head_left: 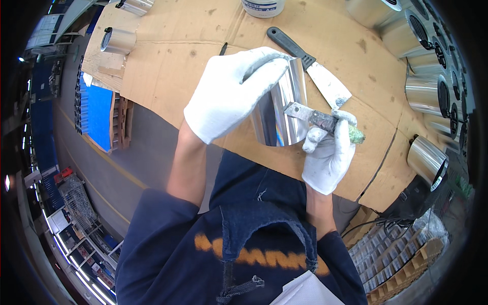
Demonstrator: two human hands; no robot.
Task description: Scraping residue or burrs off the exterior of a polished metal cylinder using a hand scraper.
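Both of my hands wear white work gloves. My left hand [236, 91] is closed over the upper end of a shiny metal cylinder [290, 119], which stands tilted above the cardboard. My right hand [330, 152] grips a small scraper [321, 119] with a flat metal blade, a dirty shank and a green wrapped handle. The blade tip touches, or lies very near, the cylinder's right side. Just beyond, a putty knife [307, 61] with a black handle and a white-smeared blade lies on the cardboard. Whether the cylinder's lower end rests on anything I cannot tell.
Stained cardboard [173, 66] covers the table. A white tub [263, 7] stands at the far edge. Several metal cylinders with black grilles [424, 94] line the right side, one cylinder [427, 157] nearer me. Another metal cylinder [121, 41] lies far left. Stacked pallet goods [394, 259] stand lower right.
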